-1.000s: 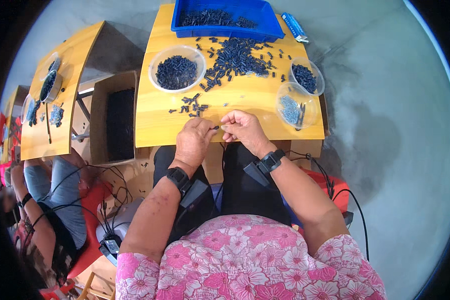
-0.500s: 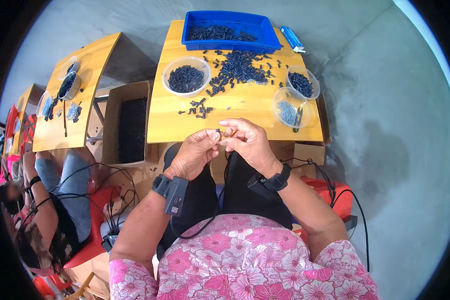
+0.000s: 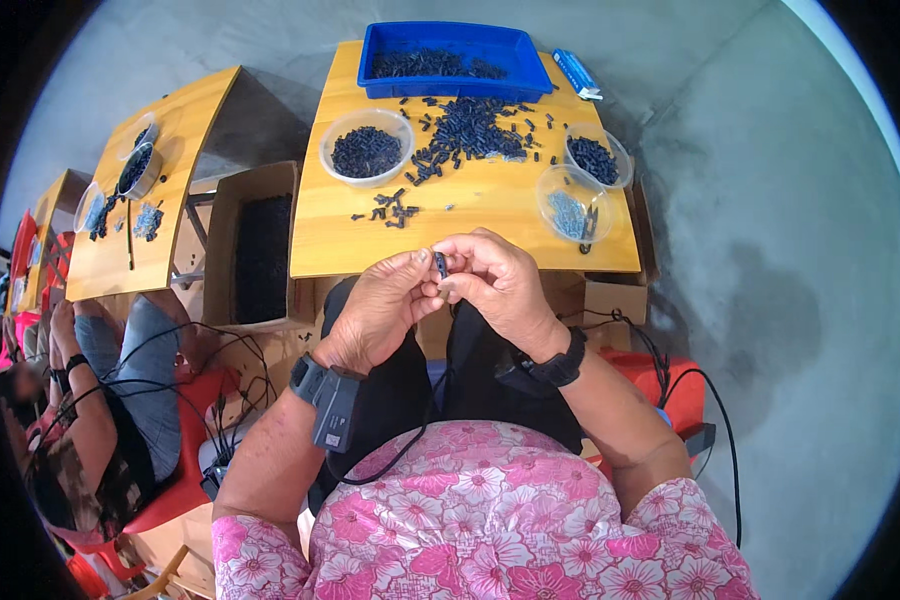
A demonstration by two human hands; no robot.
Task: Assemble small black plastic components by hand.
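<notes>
A small black plastic piece (image 3: 441, 264) is pinched between both hands just off the near edge of the yellow table (image 3: 490, 220). My left hand (image 3: 385, 300) grips it from the left with thumb and forefinger. From the right, the fingertips of my right hand (image 3: 498, 285) close on the same piece. The fingers hide part of it. Beyond the hands lie several loose black pieces (image 3: 394, 212), and farther back a large pile of similar pieces (image 3: 475, 128).
A blue tray (image 3: 530, 75) holding black pieces stands at the back. Clear bowls of black pieces sit left (image 3: 332, 165) and right (image 3: 625, 165); another bowl (image 3: 545, 205) has small silvery bits. Cables (image 3: 660, 345) hang at right. Another person (image 3: 95, 360) sits at left.
My hands have come closer together around the piece, which now stands upright between the fingertips and shows more. The view has shifted slightly.
</notes>
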